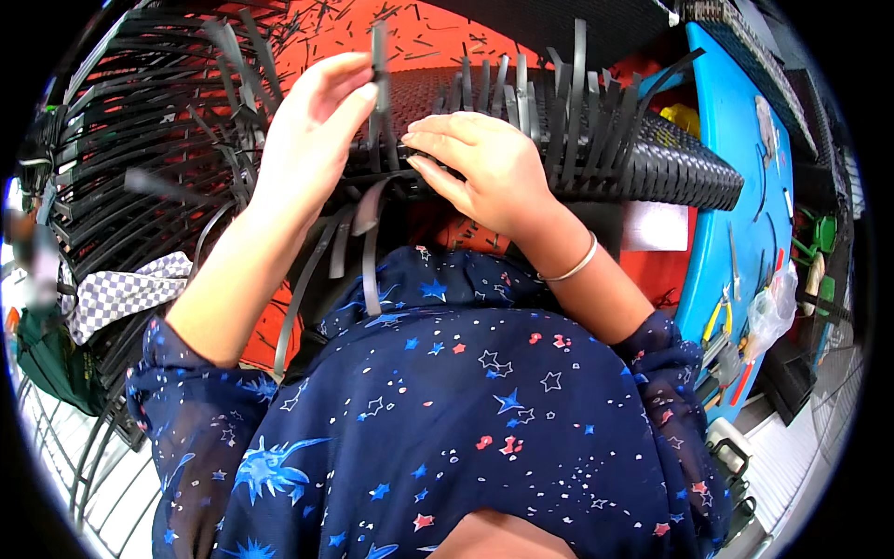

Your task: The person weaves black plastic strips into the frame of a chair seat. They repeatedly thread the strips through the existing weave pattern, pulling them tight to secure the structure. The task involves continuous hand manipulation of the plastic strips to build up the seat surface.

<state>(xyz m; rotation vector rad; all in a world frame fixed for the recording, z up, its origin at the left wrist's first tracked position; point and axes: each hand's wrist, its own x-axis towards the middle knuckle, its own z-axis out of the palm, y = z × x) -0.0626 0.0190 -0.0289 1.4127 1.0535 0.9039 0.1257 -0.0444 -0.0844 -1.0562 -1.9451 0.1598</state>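
Observation:
A black woven panel (684,168) of flat plastic strips lies across in front of me, with several loose strip ends (575,107) standing up along its near edge. My left hand (312,126) is raised over the left part of this edge. Its thumb and fingers pinch an upright black strip (379,42), slightly blurred at the top. To the right, my right hand (494,172) is closed over the panel's near edge, fingers together on top and thumb lower down. What lies under its fingertips is partly hidden. More strip ends (370,270) hang down toward my lap.
Dense black strips (121,168) fan out on the left, beside a checkered cloth (130,289). Short black offcuts lie scattered on the red floor (317,37). On the right, a blue table (717,93) carries yellow-handled pliers (717,317) and a clear plastic bag (771,307).

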